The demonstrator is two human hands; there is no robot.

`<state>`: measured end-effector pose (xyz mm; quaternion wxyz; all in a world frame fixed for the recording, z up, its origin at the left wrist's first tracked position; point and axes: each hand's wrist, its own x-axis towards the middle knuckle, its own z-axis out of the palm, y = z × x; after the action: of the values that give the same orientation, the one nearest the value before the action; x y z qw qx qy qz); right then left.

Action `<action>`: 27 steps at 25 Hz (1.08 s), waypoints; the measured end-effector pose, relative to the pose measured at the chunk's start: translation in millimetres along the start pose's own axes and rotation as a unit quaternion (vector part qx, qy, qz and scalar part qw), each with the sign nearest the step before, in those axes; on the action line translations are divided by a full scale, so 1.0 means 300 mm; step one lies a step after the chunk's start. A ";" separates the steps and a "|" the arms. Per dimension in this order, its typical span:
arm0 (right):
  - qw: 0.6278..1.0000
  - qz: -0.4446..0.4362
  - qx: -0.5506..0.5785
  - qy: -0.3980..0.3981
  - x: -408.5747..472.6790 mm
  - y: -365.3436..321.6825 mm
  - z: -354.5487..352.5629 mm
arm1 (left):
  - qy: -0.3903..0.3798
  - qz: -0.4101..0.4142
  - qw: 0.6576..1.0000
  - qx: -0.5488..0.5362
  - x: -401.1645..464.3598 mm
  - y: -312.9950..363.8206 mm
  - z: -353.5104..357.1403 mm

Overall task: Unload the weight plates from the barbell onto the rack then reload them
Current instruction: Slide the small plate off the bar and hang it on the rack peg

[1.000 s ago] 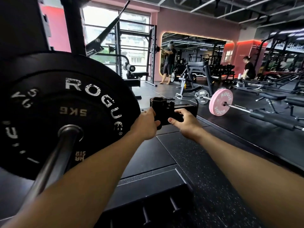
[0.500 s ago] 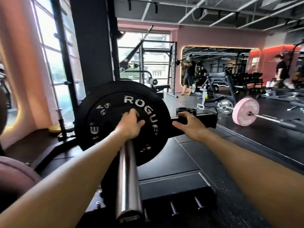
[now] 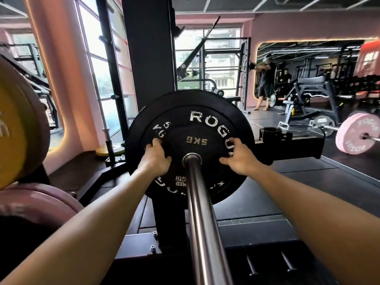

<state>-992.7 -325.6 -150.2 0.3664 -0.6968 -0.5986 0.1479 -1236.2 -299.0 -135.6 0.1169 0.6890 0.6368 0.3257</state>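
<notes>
Barbell sleeve (image 3: 202,212) long axis runs near-to-far, straight away from the camera, bare steel, end pointing near. Black plate (image 3: 190,147) sits on it at the far end, face toward camera, square to the bar; worn white ROGUE and 5KG lettering. Left hand (image 3: 155,159) on the plate face left of the bar, right hand (image 3: 239,159) right of it, fingers of both curled on the raised inner ring. Collar clamp (image 3: 270,133) rests on the black beam (image 3: 298,148) to the right. Yellow plate (image 3: 18,130) near left, pink plate (image 3: 357,133) far right.
</notes>
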 end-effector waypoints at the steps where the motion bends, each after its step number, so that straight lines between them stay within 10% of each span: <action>1: 1.000 0.008 -0.002 0.000 0.022 0.011 0.027 | 0.009 0.000 1.000 -0.006 0.021 -0.007 0.022; 13: 0.997 0.006 -0.071 0.028 0.157 0.002 0.115 | 0.109 0.016 0.993 0.039 0.144 -0.065 0.108; 27: 0.997 0.027 0.051 0.048 -0.399 -0.012 -0.023 | 0.065 -0.072 0.950 -0.298 -0.381 -0.079 -0.020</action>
<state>-1019.4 -440.6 -170.7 0.4253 -0.6993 -0.5534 0.1545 -1256.2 -405.6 -179.0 0.2985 0.5522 0.5649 0.5356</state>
